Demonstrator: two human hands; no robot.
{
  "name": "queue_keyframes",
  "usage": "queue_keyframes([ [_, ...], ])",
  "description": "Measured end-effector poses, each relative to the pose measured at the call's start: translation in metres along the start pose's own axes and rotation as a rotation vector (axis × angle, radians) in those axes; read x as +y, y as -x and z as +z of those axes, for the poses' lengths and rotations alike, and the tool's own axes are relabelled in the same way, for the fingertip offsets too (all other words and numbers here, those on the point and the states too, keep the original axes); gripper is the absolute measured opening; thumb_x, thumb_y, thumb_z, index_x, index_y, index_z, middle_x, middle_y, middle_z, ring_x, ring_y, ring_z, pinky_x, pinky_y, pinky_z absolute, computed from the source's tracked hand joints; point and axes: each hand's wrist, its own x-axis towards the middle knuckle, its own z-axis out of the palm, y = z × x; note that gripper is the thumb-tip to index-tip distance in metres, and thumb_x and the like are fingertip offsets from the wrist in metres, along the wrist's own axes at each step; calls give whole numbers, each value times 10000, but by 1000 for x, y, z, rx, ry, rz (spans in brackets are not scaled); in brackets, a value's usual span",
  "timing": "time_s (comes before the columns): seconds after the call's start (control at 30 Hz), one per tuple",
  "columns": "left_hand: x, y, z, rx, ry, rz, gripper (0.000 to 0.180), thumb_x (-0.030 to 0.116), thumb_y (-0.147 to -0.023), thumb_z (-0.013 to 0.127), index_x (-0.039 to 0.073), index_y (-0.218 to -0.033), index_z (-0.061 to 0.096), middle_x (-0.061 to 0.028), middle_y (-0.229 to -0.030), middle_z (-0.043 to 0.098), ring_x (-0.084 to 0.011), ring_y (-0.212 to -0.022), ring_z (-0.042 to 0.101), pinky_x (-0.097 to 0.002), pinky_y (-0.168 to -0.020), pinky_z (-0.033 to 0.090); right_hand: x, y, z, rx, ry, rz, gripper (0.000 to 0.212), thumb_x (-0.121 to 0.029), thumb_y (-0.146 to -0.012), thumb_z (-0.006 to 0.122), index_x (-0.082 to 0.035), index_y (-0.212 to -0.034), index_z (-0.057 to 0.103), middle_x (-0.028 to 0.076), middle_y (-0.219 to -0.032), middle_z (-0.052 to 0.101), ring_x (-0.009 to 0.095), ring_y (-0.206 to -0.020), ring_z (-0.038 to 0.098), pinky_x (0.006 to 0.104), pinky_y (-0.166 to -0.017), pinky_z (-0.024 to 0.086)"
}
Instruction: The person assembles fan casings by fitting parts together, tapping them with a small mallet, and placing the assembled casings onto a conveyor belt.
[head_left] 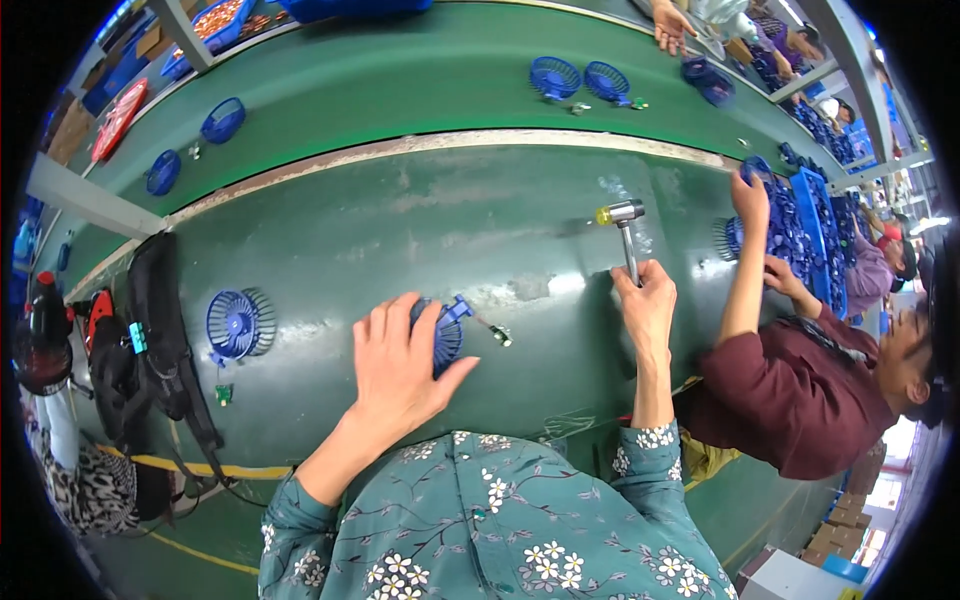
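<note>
My left hand [400, 365] lies over a blue plastic fan housing [447, 340] on the green work table, its fingers curved round the rim and pressing it down. A small green circuit board [502, 337] hangs by a wire from this housing and rests on the table. In my right hand [648, 308] is a mallet [622, 216], gripped by its metal handle. Its head, yellow at one end and dark at the other, points up and away from me, apart from the housing. Another blue fan housing [236, 325] with a circuit board [224, 395] lies to the left.
Beyond the table runs a green conveyor belt [400, 85] with several blue housings [555, 77]. On the right, a co-worker in a maroon top [800, 400] reaches beside a blue crate [822, 240] of parts. A black strap bag [160, 340] lies at the left edge.
</note>
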Motion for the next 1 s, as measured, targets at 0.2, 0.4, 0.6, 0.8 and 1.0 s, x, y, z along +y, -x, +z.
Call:
queue_keyframes([
  [0.2,-5,0,3,-35,102,-48,695,257,-687,794,25,-1265,485,-187,-1271,481,-376,-1100,489,-465,-870,424,-75,37,16,-670,-856,392,116,-61,-882,686,14,-942,623,31,-719,605,14,-363,350,202,-317,217],
  [0.4,-6,2,-10,42,355,70,708,146,-646,814,47,-1271,495,-186,-1313,488,-392,-1123,519,-478,-939,449,-79,47,47,-1046,-1290,592,178,-104,-960,598,64,-999,646,61,-809,637,11,-364,351,188,-305,251],
  [0.6,2,-1,-12,10,421,111,716,140,-674,800,39,-1292,454,-187,-1311,459,-417,-1147,503,-484,-932,477,-79,59,52,-1116,-1307,642,228,-157,-988,565,54,-1004,650,-16,-568,505,17,-336,315,200,-310,234],
  [0.8,0,-2,-8,-18,491,54,699,164,-685,802,39,-1286,467,-186,-1310,464,-402,-1147,509,-472,-934,478,-81,65,50,-1067,-1263,552,244,-200,-986,575,30,-992,654,-62,-465,396,21,-324,277,208,-333,214],
  [1.0,-5,1,-6,-11,513,-38,691,167,-682,817,36,-1280,497,-194,-1306,501,-366,-1147,534,-438,-952,463,-85,68,51,-997,-1235,424,236,-161,-957,611,44,-1064,653,-39,-537,485,11,-355,311,204,-346,233],
])
